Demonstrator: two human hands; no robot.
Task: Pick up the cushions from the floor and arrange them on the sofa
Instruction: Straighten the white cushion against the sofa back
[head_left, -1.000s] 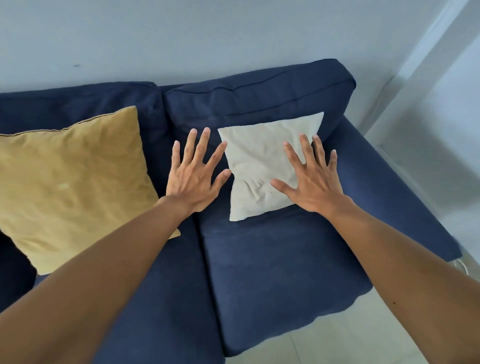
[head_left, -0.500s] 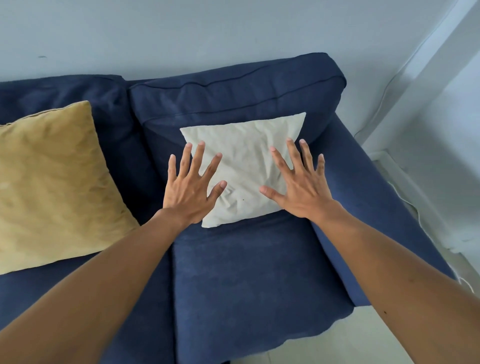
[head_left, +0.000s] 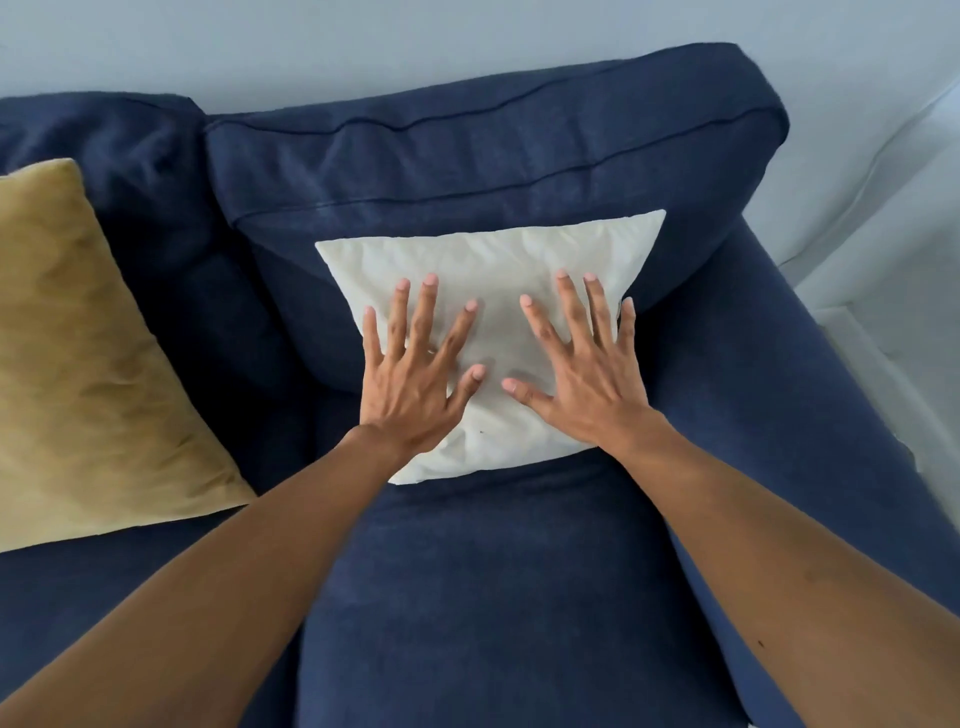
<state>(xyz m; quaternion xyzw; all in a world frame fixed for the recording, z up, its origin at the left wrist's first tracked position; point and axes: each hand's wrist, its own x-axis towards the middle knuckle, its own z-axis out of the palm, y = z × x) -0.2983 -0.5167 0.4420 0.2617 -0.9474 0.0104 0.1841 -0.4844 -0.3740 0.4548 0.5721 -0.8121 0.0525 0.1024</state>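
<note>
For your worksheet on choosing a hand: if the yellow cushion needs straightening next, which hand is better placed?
Probably the left hand: it lies flat on the white cushion's left part, nearer the yellow cushion. The right hand would have to cross over.

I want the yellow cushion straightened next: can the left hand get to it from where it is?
Probably yes. The left hand lies flat and open on the white cushion, and only bare sofa separates it from the yellow cushion.
</note>
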